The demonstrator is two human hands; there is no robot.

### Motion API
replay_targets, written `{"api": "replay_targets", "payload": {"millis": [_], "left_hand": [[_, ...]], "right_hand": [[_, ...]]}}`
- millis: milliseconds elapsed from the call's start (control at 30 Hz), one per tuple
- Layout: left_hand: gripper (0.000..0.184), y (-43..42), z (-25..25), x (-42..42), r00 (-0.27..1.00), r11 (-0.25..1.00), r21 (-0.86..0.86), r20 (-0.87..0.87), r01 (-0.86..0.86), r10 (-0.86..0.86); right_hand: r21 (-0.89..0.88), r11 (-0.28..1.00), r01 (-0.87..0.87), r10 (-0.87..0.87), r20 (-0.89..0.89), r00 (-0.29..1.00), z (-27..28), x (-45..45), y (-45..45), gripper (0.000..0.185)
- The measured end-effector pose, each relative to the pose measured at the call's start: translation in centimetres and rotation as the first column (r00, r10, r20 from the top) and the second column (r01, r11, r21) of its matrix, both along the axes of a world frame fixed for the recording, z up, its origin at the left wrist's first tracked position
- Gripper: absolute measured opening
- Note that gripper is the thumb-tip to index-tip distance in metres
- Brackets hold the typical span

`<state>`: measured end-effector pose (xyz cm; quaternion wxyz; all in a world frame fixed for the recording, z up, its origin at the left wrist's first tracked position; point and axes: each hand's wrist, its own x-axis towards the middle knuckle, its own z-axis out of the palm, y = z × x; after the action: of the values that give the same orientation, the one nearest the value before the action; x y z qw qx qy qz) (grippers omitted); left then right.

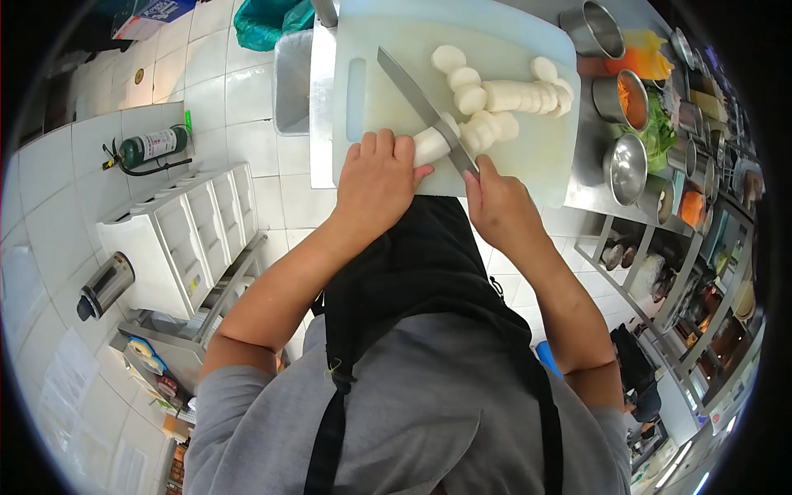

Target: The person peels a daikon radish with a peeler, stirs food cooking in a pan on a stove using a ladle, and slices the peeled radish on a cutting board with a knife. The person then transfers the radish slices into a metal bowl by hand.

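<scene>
White root (pixel 431 146) on a cutting board (pixel 536 175), near the edge closest to you, with a knife (pixel 419 97) lying slantwise across it close to its right end; how deep the blade sits cannot be told. The fingers of your left hand (pixel 375 177) are curled closed over the root's left end, thumb at the near side. Those of your right hand (pixel 499 198) are wrapped around the knife's handle, which they mostly hide.

The root probably handles as firm, stiff and moderately weighty, slick on its cut faces and, being round, inclined to roll. It is best held from above, well away from the blade, with your fingertips tucked back. The slices (pixel 448 58) are likely lighter and easily snapped.

Count: one knife, one board, one uncut length of root. Three slices form a chain at the upper middle; the overlapping row (pixel 521 96) and the group beside the blade cannot be counted exactly. On the bench (pixel 586 177), a steel bowl (pixel 625 169) stands right of the board, near one container of orange shreds (pixel 624 103).
</scene>
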<state>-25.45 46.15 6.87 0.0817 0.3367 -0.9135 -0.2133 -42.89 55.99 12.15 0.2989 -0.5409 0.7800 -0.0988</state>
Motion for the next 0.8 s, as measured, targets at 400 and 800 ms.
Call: {"api": "replay_targets", "payload": {"millis": [400, 800], "left_hand": [[0.034, 0.7, 0.5, 1.2, 0.996, 0.997, 0.036, 0.059, -0.066, 0.063], [0.031, 0.9, 0.1, 1.0, 0.997, 0.998, 0.015, 0.046, -0.066, 0.066]], "right_hand": [[0.108, 0.994, 0.019, -0.012, -0.058, 0.998, 8.6, -0.6, 4.1, 0.018], [0.267, 0.964, -0.022, 0.051, -0.103, 0.993, 9.6, 0.1, 6.3, 0.019]]}}
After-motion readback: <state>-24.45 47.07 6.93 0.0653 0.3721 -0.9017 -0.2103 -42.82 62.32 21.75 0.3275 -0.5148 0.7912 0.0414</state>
